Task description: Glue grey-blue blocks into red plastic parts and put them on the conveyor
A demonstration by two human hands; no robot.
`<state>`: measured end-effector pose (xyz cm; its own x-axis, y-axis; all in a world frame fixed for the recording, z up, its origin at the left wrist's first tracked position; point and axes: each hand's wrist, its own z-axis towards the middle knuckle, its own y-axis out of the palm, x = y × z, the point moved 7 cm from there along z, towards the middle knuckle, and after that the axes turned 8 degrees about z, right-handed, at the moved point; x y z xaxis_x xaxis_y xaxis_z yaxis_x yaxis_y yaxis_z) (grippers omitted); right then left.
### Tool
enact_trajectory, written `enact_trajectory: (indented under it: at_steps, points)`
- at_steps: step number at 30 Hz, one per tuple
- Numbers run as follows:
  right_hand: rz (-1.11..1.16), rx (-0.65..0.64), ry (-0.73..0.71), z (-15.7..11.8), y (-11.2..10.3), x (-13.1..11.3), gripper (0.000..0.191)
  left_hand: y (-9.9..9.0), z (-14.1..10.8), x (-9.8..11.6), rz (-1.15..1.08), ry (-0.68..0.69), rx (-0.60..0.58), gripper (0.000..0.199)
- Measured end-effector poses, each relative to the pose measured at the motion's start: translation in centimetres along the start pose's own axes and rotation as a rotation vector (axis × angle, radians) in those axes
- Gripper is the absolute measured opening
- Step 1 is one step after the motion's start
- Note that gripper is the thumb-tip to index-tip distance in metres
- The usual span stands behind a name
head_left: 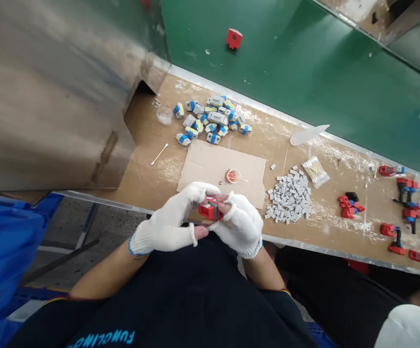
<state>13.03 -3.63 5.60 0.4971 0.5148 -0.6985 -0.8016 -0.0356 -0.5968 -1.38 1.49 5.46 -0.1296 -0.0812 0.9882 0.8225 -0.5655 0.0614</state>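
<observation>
Brown-topped workbench (pixel 140 179), bearing a flat beige cardboard sheet (pixel 206 162). At that sheet's near edge: white-gloved left hand (pixel 175 217), thumb spread, fingertip against a small red-and-grey plastic block (pixel 210 210); white-gloved right hand (pixel 240 222), pinching that same block. Best kept steady by light, opposed fingertips.

Moderate light leaves white glare on the brown tabletop (pixel 325 203), while the edges look stretched and slightly soft.

The part (pixel 207 211) is red and grey, the gloves (pixel 169 224) white with blue edging (pixel 130 246).
</observation>
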Motion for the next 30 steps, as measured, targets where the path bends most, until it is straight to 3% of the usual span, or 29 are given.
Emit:
enact_trajectory:
  at_steps: [3, 5, 9, 11, 15, 18, 24, 30]
  points:
    - [-0.154, 0.034, -0.115, 3.5, -2.9, -1.0, 0.025, -0.4, 1.7, -1.5, -0.332, -0.184, 0.1, 0.046]
    - [-0.185, 0.102, -0.127, 5.3, -6.0, -0.8, 0.037, -1.3, 3.2, -1.9, -0.416, -0.219, 0.195, 0.057]
    - [-0.068, 0.413, -0.015, 5.6, -13.1, 2.4, 0.058, -4.1, 6.9, -1.7, -0.354, -0.088, 0.327, 0.061]
    - [-0.032, 0.461, 0.071, 5.0, -14.7, 4.5, 0.057, -5.0, 9.1, -1.9, -0.287, -0.022, 0.328, 0.058]
    - [-0.059, 0.261, 0.129, 4.4, -14.1, 6.8, 0.039, -5.1, 12.3, -3.6, -0.147, 0.036, 0.252, 0.057]
    - [-0.101, 0.149, 0.109, 4.3, -13.3, 7.3, 0.035, -5.4, 12.6, -5.4, -0.046, -0.031, 0.276, 0.048]
    - [-0.143, 0.116, 0.022, 4.1, -13.0, 7.2, 0.037, -6.0, 11.3, -7.0, -0.05, -0.238, 0.348, 0.047]
    - [-0.135, 0.097, -0.041, 4.1, -12.8, 6.6, 0.035, -5.5, 11.7, -5.6, -0.068, -0.319, 0.322, 0.042]
